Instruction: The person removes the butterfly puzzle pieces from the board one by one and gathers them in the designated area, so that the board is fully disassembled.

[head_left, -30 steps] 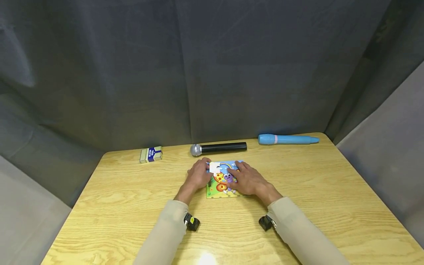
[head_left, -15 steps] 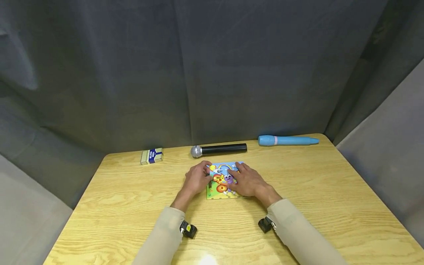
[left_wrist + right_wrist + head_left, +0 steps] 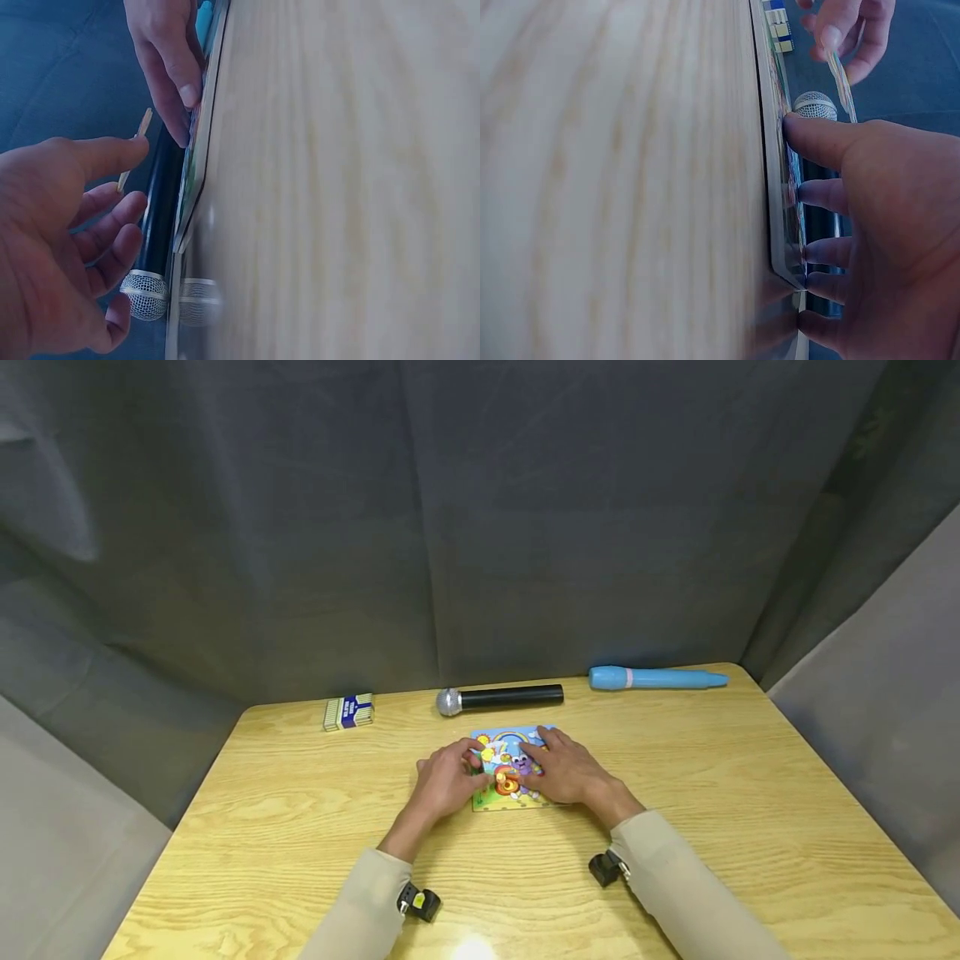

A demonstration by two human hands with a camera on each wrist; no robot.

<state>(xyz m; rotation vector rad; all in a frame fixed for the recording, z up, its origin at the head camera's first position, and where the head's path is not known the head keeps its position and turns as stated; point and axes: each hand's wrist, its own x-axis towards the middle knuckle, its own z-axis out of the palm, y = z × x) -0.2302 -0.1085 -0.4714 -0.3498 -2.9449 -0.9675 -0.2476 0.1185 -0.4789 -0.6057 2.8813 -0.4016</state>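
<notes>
Far left, a little striped box (image 3: pixel 348 712) sat near the back of the table (image 3: pixel 277 827). Next came the left hand (image 3: pixel 447 777), thumb and fingertip pinching a thin puzzle piece (image 3: pixel 841 82) just above the board, other fingers loosely bent. The black mic (image 3: pixel 510 697) lay behind that. The puzzle board (image 3: pixel 521 763) was flat on the table between both hands. The right hand (image 3: pixel 567 768) had its fingers spread, tips resting on the board, gripping nothing. Far right, a blue stick (image 3: pixel 663 678) lay along the back edge.
</notes>
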